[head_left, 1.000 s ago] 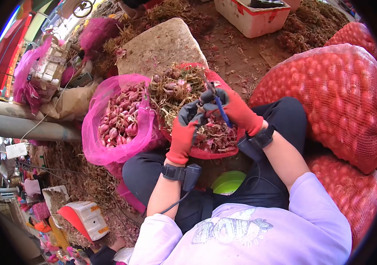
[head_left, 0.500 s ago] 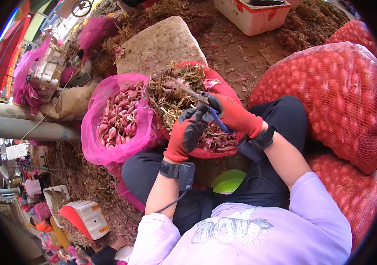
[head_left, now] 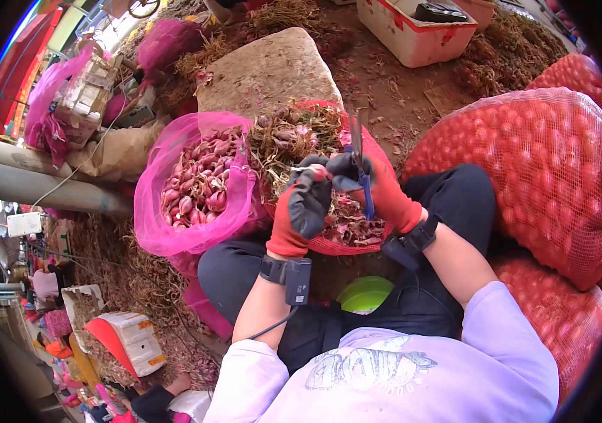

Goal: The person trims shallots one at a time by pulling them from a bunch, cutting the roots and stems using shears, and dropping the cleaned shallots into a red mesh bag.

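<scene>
My left hand (head_left: 302,208), in a red and black work glove, is closed on a small pink shallot (head_left: 320,173) with a pale stem end. Close beside it, my right hand (head_left: 383,192) in a matching glove grips blue-handled scissors (head_left: 357,132), blades pointing up and away from me. The right fingertips are at the shallot. Below the hands, a red mesh bag (head_left: 369,141) holds dry stalks, skins and some shallots. To its left stands an open pink mesh bag (head_left: 147,204) with loose shallots (head_left: 195,190) in it.
Big filled red mesh bags (head_left: 526,155) are stacked at my right. Ahead lie a flat stone-like slab (head_left: 265,70) and a white foam box (head_left: 413,35). A green bowl (head_left: 366,292) is between my legs. Grey pipes (head_left: 54,187) run at the left; people are in the far lower left.
The scissors have swung from pointing left across the left hand to pointing up, apart from it. A shallot now shows in my left fingers. The view has shifted slightly.
</scene>
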Available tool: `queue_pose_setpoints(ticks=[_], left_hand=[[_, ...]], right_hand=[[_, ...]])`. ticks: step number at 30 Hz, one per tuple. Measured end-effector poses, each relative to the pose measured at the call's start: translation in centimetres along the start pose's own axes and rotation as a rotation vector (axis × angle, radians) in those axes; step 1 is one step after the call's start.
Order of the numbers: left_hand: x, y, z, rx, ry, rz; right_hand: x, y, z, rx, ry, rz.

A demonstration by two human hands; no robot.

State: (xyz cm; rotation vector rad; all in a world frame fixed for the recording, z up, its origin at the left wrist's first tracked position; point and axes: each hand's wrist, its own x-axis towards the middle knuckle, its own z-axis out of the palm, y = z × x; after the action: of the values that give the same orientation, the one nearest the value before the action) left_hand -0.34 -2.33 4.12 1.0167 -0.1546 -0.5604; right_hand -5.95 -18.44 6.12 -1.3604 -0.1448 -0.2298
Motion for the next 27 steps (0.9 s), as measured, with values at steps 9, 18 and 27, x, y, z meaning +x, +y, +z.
queue_pose_setpoints(ticks=[9,18,27], left_hand=[[-0.1,0.2,1.0,-0.048,-0.091,-0.208],[-0.7,1.0,2.6,0.220,-0.093,-0.111],[-0.5,1.2,1.7,-0.297,0.095,-0.333]], right_hand=[[0.6,-1.8,-2.2,0.675,0.026,0.240],[0.3,-1.3,-1.9,0.293,0.031,0.306],[0.3,-2.0,-2.1,0.238,0.122,0.275]])
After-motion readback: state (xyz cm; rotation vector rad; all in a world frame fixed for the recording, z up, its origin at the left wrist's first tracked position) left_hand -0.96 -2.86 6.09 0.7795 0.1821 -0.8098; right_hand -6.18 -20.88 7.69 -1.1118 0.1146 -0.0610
